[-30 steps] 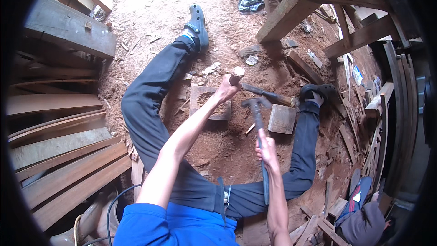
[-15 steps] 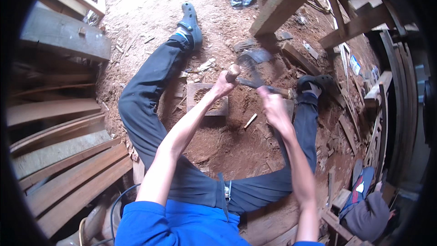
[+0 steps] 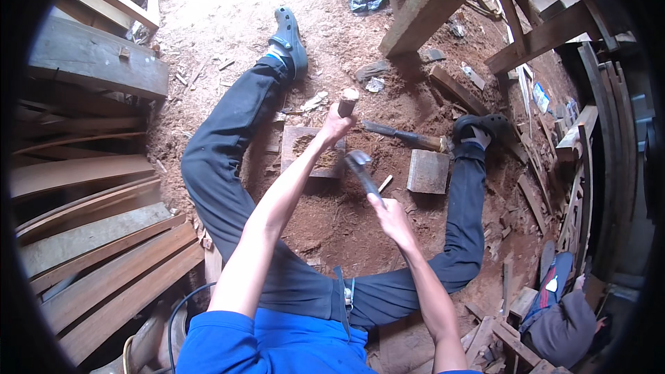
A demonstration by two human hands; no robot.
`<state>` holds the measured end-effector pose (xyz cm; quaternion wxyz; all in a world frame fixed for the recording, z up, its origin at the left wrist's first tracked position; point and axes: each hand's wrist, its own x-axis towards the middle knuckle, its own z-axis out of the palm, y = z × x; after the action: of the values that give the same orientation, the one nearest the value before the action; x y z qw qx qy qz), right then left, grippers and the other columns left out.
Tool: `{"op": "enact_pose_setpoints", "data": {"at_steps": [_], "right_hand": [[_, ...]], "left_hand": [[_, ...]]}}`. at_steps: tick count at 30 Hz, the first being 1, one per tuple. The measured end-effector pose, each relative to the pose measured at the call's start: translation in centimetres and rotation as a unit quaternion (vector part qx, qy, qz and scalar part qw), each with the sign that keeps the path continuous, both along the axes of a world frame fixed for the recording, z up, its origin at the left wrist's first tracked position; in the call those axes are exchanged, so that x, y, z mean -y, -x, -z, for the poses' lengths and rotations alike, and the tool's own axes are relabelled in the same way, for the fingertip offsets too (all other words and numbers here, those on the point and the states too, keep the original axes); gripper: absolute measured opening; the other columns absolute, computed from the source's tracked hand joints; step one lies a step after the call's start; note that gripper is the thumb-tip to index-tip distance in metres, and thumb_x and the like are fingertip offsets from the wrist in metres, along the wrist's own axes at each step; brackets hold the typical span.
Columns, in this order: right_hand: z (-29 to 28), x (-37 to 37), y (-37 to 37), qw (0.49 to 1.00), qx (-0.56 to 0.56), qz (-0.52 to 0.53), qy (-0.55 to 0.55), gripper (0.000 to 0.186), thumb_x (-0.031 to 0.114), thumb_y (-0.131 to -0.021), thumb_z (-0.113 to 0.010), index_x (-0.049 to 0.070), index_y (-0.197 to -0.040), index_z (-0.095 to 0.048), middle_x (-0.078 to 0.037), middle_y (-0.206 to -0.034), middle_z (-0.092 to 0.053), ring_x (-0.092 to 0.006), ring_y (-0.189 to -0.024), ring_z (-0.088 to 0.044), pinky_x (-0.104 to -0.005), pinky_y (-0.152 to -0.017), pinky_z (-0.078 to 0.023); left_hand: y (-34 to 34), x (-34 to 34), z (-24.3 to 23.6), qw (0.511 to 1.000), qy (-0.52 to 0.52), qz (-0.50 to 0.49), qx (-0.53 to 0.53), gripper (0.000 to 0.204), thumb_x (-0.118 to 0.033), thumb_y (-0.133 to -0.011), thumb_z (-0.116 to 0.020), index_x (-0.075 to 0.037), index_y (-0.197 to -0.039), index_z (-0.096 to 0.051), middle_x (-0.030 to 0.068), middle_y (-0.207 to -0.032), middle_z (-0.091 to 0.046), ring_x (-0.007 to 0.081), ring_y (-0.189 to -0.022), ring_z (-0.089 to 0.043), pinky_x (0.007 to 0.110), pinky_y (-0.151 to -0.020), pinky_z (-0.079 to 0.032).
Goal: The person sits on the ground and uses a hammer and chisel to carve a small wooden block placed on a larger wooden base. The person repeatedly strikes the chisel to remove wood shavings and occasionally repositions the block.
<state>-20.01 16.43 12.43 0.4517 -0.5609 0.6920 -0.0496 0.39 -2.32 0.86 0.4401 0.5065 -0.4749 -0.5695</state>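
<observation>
I sit on the dirt floor with my legs spread. My left hand (image 3: 335, 127) is closed around a chisel with a round wooden handle (image 3: 347, 102), held upright on a flat wooden block (image 3: 298, 149) whose top is hollowed and full of chips. My right hand (image 3: 389, 213) grips the handle of a hammer; its metal head (image 3: 357, 161) hangs just below and right of my left hand, apart from the chisel's top.
A second chisel (image 3: 405, 136) lies on the ground beside a smaller square block (image 3: 427, 171) near my right foot. Stacked planks (image 3: 104, 263) fill the left side. Timber beams (image 3: 429, 0) and wood scraps (image 3: 540, 187) crowd the right. A grey bag (image 3: 564, 318) sits at the lower right.
The hammer swung up to the chisel's handle half a second ago and has now dropped back toward me. My left hand stays on the chisel over the block.
</observation>
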Motion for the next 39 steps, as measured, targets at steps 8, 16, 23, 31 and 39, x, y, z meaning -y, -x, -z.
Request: {"op": "enact_pose_setpoints", "data": {"at_steps": [8,16,23,31,39], "right_hand": [[2.5,0.3,-0.7,1.000,-0.006,-0.027,-0.013,0.076,0.062,-0.095,-0.043,-0.008,-0.066,-0.056,-0.025,-0.055,-0.054,-0.0391,-0.061,-0.065,-0.0506,-0.056,-0.045],[1.8,-0.5,-1.9,1.000,-0.024,-0.001,-0.010,0.068,0.056,-0.095,-0.047,-0.007,-0.072,-0.060,-0.025,-0.059,-0.058,-0.0396,-0.067,-0.066,-0.0507,-0.061,-0.046],[1.8,0.2,-0.9,0.999,0.000,0.026,-0.021,0.073,0.060,-0.094,-0.048,-0.007,-0.067,-0.056,-0.018,-0.053,-0.053,-0.0251,-0.056,-0.057,-0.0483,-0.057,-0.041],[3.4,0.0,-1.0,0.999,0.011,0.038,-0.018,0.070,0.062,-0.091,-0.051,0.000,-0.060,-0.050,-0.010,-0.050,-0.046,-0.0194,-0.052,-0.053,-0.0422,-0.051,-0.038],[-0.8,1.9,-2.8,0.958,0.171,0.191,-0.130,0.060,0.065,-0.090,-0.053,0.015,-0.059,-0.042,0.005,-0.050,-0.041,-0.0059,-0.038,-0.037,-0.0239,-0.036,-0.029]], "left_hand": [[0.3,2.3,1.5,0.997,-0.067,-0.036,-0.015,0.009,-0.010,-0.076,-0.054,-0.007,-0.068,-0.051,-0.0012,-0.057,-0.048,0.0100,-0.048,-0.046,0.029,-0.043,-0.037],[0.9,3.3,-1.2,0.994,-0.073,0.049,0.062,0.011,-0.013,-0.073,-0.060,-0.003,-0.073,-0.056,0.0014,-0.058,-0.052,0.0120,-0.048,-0.050,0.029,-0.043,-0.040],[-6.2,1.7,-5.5,0.989,-0.023,-0.098,-0.112,0.014,-0.014,-0.084,-0.063,-0.006,-0.075,-0.057,-0.0044,-0.057,-0.046,0.0055,-0.045,-0.042,0.025,-0.039,-0.031],[-8.7,-1.6,-0.1,0.983,0.059,-0.154,-0.082,0.008,-0.007,-0.087,-0.060,-0.005,-0.079,-0.057,-0.0032,-0.061,-0.047,0.0056,-0.053,-0.045,0.024,-0.044,-0.034],[-8.8,-2.1,0.9,0.986,0.102,-0.092,0.100,0.025,-0.016,-0.077,-0.070,-0.001,-0.094,-0.059,0.0055,-0.073,-0.059,0.0155,-0.066,-0.056,0.035,-0.062,-0.047]]}}
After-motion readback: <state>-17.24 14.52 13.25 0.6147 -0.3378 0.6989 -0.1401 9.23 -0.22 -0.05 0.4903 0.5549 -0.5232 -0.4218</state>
